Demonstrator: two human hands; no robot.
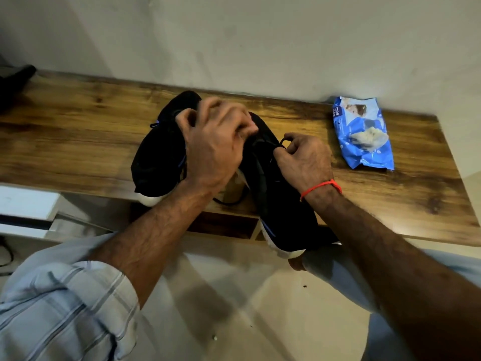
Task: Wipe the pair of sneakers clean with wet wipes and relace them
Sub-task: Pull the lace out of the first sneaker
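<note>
On the wooden shelf (78, 131) against the wall, both black sneakers lie side by side, soles toward me. The left sneaker (158, 152) sits wholly on the wood. The right sneaker (281, 204), the one I am working on, hangs its heel past the front edge, and that is my first worry: a hard tug on the lace could drag it off and onto the floor.

My left hand (216, 147) is curled over the tongue area between the two shoes, fingers bent, apparently holding the lace or the shoe's upper; blur keeps me from saying which. My right hand (304, 160) pinches a small loop of the black lace (282, 140) just above the eyelets. Judging by that, I am in the relacing part of the job. If my pinch slips, the loop may pull back through. A loose end of lace trails between the shoes near the edge, and it could snag.

To the right, well apart from the shoes, the blue wet-wipe pack (363, 134) lies flat with its flap open and a white wipe (369, 136) bunched up out of the opening. Left open, the wipes inside will likely dry.
</note>
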